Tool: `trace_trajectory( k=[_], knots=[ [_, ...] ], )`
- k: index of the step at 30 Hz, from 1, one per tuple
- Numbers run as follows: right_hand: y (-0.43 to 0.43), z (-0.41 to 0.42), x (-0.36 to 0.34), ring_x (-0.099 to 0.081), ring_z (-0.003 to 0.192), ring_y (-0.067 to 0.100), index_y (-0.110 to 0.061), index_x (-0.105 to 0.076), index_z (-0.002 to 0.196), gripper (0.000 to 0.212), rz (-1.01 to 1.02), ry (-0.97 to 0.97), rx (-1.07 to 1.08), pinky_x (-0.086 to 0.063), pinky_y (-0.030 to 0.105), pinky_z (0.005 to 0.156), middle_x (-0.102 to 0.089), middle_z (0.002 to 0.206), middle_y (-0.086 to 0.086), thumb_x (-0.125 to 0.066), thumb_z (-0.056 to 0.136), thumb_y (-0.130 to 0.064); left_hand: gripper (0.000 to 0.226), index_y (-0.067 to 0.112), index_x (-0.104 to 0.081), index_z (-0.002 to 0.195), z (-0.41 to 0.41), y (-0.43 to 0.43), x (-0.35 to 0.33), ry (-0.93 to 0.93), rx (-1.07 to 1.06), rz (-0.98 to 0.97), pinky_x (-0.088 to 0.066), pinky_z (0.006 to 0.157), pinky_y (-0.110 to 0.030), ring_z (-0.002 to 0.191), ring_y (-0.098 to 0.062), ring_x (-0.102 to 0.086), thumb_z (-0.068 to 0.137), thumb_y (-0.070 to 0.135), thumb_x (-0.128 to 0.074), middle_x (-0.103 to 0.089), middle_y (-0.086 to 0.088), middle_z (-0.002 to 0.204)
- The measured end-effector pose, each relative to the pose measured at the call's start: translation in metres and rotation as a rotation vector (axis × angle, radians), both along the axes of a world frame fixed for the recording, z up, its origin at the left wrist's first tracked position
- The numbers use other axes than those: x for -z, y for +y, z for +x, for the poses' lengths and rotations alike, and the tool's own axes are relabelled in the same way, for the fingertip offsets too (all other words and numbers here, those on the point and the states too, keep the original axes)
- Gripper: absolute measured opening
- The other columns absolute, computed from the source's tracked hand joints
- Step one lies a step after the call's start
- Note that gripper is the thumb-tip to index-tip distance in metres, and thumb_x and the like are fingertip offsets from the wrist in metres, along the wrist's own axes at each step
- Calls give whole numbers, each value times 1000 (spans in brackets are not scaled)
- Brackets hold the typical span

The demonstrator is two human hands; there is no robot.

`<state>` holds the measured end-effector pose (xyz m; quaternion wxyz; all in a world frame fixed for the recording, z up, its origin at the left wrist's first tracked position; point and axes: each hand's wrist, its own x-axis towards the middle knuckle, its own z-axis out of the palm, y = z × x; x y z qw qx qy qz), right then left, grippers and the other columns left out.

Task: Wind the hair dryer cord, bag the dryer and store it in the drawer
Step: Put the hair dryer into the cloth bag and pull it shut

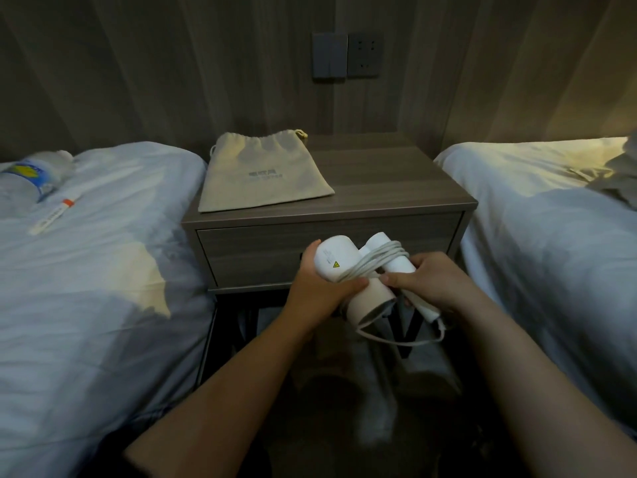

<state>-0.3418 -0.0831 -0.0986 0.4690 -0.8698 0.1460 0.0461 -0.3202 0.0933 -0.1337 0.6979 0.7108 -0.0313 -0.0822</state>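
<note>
In the head view, much stays dim: the floor under the nightstand is dark and blurred, and the printing on the cloth bag [263,172] is too faint to read. The plastic bottle [32,177] on the left bed [96,270] is cut off by the frame edge and smeared; a thin white stick with an orange band [57,210] lies just beside it. The right bed [537,229] runs out of frame, with crumpled fabric at its far corner.

The left hand [315,291] has its grip wrapped round the body of the white hair dryer [348,270], thumb pressed over the wound cord [374,262]. The right hand [434,282] has its grip pinched on the cord's end near the plug [425,307], fingers curled tight; a loose loop of cord hangs below both hands.

The dryer is held in the air in front of the closed drawer [269,253]. The bag lies flat on the left part of the counter [386,181], well apart from the dryer. Wall sockets [346,55] sit above.
</note>
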Motion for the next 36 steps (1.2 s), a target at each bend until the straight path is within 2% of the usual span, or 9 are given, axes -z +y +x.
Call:
trace_trajectory(
  k=[7,11,15,18,21,24,27,32,36],
  knots=[
    [1,-5,-14,-65,80,8,-20,-66,114,40,28,-95,-98,-47,21,60,-70,99,-1,-71,77,-36,85,34,-43,130,-2,13,-20,-102,-106,5,-59,77,-39,103,-19,-61,59,18,-86,-57,-1,121],
    [10,0,-30,-69,73,13,-18,-67,109,34,128,-132,-52,-55,23,58,-70,90,-2,-72,78,-30,79,35,-44,126,3,18,-37,-186,-104,17,-57,83,-38,104,-14,-59,60,19,-85,-55,4,120],
    [12,19,-68,-58,65,-2,-30,-65,94,15,23,-198,-42,-39,8,43,-62,73,-17,-67,81,-35,94,33,-27,142,26,20,-76,-219,-77,71,-50,91,-34,108,-11,-53,67,25,-82,-48,8,126],
    [11,44,-97,-61,57,4,-18,-70,88,19,83,-223,10,-44,14,45,-67,72,-6,-68,80,-35,88,33,-22,145,52,19,-109,-261,-26,54,-45,92,-28,110,-8,-50,75,28,-75,-44,12,126],
    [9,83,-116,-62,44,12,3,-67,89,26,427,-168,125,-47,17,40,-65,69,13,-66,84,-22,63,35,-37,138,95,24,-120,-272,-37,63,-45,101,-43,120,-17,-52,81,47,-62,-48,6,134],
    [2,124,-122,-60,61,23,4,-57,96,22,813,-96,215,-56,29,47,-60,78,18,-62,87,-16,34,21,-58,121,140,30,-110,-299,-187,260,-43,102,-38,114,-19,-56,88,31,-56,-60,-3,124],
    [-5,157,-118,-60,64,24,1,-55,91,16,909,-85,268,-56,33,47,-60,81,18,-61,88,-14,29,17,-63,112,176,21,-93,-287,-241,432,-43,100,-33,112,-22,-58,85,18,-54,-64,-6,119],
    [-11,183,-113,-58,63,25,1,-52,97,18,927,-74,316,-55,31,41,-59,80,19,-61,88,-11,76,22,-23,146,223,-6,-70,-150,51,1008,-24,112,-53,138,-31,-29,83,58,-45,-33,-7,150],
    [-24,188,-106,-62,68,26,3,-54,95,24,883,-54,355,-58,35,55,-62,88,21,-67,83,-12,61,27,-17,148,218,-11,-65,-270,277,1348,-11,113,-56,144,-25,-11,93,45,-36,-15,-2,157]
  ],
)
